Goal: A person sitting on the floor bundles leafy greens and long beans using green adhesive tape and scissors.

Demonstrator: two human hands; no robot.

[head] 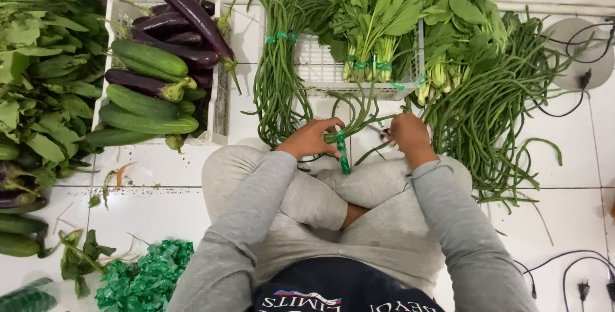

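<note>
Left hand pinches the long-bean bundle where the green tie wraps it. Right hand is curled shut near the loose ends, can't tell on what. I'd keep the pinch tight so the wrap doesn't slip.

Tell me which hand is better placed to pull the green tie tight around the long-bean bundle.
Left, probably: the left hand already grips the bundle right at the green tie. The right hand sits beside it, seemingly holding something small.

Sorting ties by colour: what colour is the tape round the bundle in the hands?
Green tape, clearest in the head view.
</note>
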